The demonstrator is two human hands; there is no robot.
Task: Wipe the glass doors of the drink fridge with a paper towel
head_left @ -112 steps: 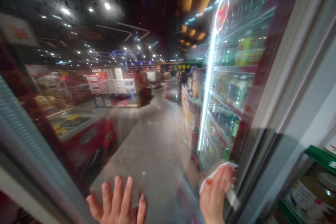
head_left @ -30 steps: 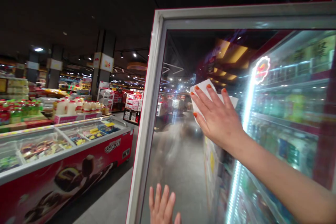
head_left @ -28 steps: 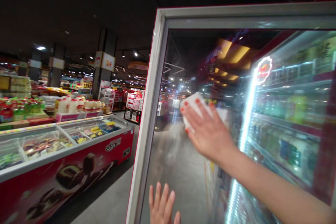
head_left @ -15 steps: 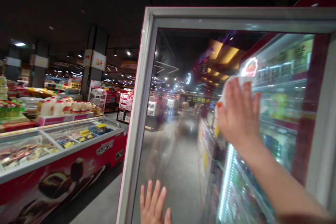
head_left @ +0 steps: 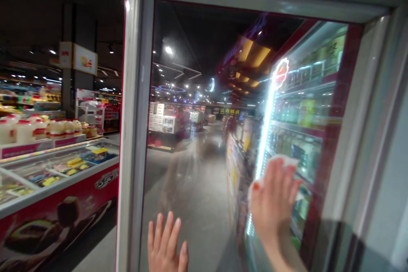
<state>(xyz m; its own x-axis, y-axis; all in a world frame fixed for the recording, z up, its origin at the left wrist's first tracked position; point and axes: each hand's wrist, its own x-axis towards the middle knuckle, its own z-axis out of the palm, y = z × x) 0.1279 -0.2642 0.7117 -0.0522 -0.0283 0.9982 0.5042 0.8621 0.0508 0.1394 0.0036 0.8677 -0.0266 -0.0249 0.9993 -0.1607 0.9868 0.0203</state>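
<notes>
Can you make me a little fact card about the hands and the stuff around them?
Left hand: pointing up, by the glass door; touching or not, can't tell
Right hand: blurry, holding a white cloth at the same door
Left of door: red freezer, with red-capped bottles behind it
Showing in the door: bright light strip, blurry yellow bottle

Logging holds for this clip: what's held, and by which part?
A white cloth, held by its middle under the right hand; the left hand holds nothing.

Orange-painted nails (head_left: 256, 186) on right hand (head_left: 273, 195)
</notes>
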